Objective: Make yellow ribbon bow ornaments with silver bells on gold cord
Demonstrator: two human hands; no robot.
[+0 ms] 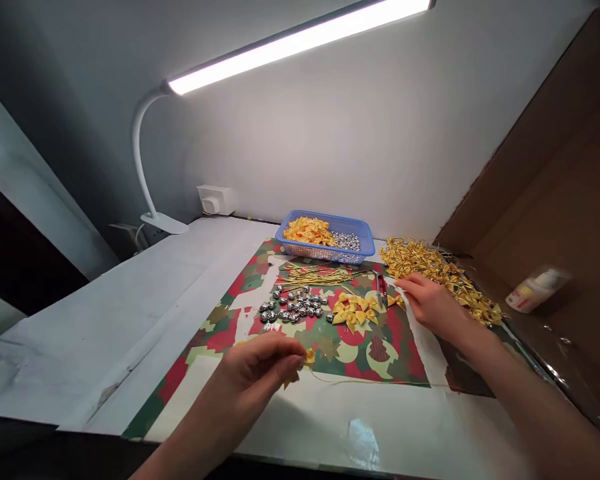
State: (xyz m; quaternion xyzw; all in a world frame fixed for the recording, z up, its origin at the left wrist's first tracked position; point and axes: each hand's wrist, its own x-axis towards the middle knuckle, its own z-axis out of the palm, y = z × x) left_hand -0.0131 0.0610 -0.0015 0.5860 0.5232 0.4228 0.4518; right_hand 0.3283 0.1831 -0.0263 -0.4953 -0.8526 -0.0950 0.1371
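My left hand [260, 373] is closed in a pinch on a yellow ribbon bow [310, 357], low over the front of the table. From the bow a thin cord [370, 382] trails off to the right. My right hand [427, 303] has its thumb and fingers pressed together beside a pair of small scissors [381, 291]; what they hold, if anything, is too small to make out. Left of the scissors lies a group of yellow bows [355, 311], and a single bow [396, 302] sits below my right fingertips. Several silver bells [300, 305] are spread farther left.
A blue basket [367, 239] with yellow bows and silver beads stands by the wall. Gold cords [317, 276] lie before it. A heap of corded bows [430, 267] is at right, near a white bottle [537, 290] and cardboard [535, 160]. A lamp [300, 43] hangs overhead.
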